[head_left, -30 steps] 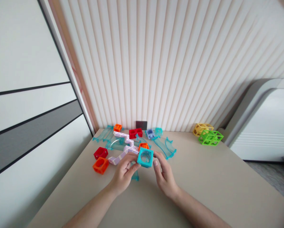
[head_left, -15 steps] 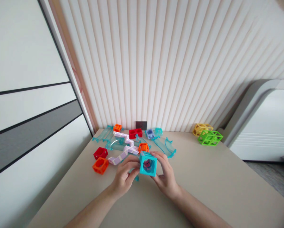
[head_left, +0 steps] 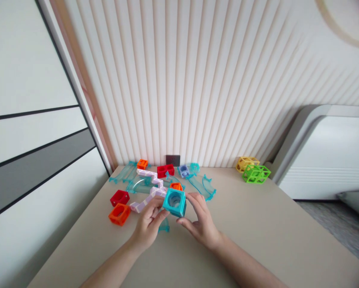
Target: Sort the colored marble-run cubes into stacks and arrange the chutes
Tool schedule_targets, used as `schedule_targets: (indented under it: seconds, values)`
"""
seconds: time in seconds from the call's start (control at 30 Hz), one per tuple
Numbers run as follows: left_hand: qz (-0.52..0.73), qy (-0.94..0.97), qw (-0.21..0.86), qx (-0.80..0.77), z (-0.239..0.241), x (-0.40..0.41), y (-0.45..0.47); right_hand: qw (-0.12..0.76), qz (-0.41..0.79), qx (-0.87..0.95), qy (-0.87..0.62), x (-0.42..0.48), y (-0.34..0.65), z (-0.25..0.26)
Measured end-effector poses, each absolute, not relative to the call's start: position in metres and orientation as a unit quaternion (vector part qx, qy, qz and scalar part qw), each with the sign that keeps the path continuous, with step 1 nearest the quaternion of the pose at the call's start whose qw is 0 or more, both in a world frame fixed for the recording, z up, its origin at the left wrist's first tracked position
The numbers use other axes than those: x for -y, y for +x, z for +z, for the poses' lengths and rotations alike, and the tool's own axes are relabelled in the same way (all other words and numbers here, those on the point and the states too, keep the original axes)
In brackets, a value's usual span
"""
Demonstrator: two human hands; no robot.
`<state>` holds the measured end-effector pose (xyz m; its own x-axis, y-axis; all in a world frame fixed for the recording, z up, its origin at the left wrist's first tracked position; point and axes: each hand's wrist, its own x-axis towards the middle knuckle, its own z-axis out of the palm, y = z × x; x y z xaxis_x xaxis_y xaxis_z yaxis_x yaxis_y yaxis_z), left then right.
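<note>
Above the table, a turquoise cube block (head_left: 174, 202) with a round hole is tilted so that its holed face points up toward me. My left hand (head_left: 147, 224) grips its left side, thumb on the near edge and fingers behind. My right hand (head_left: 205, 222) is curved around the right side, fingertips and thumb at the block's edges. Below the block, a clear turquoise track piece (head_left: 164, 225) is partly hidden by my left hand. Just behind the block sits an orange cube block (head_left: 176, 186), its lower part covered.
Leftward lie a red block (head_left: 119, 197), another orange block (head_left: 119, 214) and a lilac-white jointed snake toy (head_left: 143, 203). Farther back are clear turquoise tracks (head_left: 201, 186), a red double block (head_left: 165, 171) and a periwinkle block (head_left: 183, 171). Green (head_left: 256, 174) and yellow (head_left: 245, 163) frame blocks stand far right.
The turquoise block has tipped in my hands, its holed face turning from toward me to upward. My right fingers have loosened around it. The view has shifted slightly to the right.
</note>
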<state>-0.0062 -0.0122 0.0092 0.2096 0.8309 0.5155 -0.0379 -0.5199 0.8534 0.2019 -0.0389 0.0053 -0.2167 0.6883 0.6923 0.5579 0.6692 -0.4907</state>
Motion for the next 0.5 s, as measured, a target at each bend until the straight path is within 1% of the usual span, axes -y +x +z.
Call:
schedule_targets:
  seconds: [0.1,0.2,0.3,0.37,0.43,0.5]
  values:
    - [0.558,0.635,0.433,-0.314,0.008,0.01,-0.003,0.469,0.065,0.776,-0.417,0.04,0.2,0.008]
    - [0.571,0.607,0.443,-0.332,0.007,0.007,-0.003,0.511,0.059,0.734,-0.443,0.033,0.204,0.013]
    - [0.57,0.599,0.433,-0.359,0.006,0.003,-0.006,0.577,0.024,0.626,-0.524,0.01,0.228,0.02]
    - [0.551,0.614,0.42,-0.378,0.005,0.001,-0.009,0.605,0.005,0.543,-0.583,-0.014,0.257,0.024]
    - [0.525,0.636,0.41,-0.39,0.002,-0.001,-0.011,0.612,-0.007,0.469,-0.636,-0.04,0.292,0.025]
    - [0.499,0.657,0.402,-0.396,-0.002,-0.001,-0.011,0.595,-0.012,0.414,-0.688,-0.062,0.329,0.023]
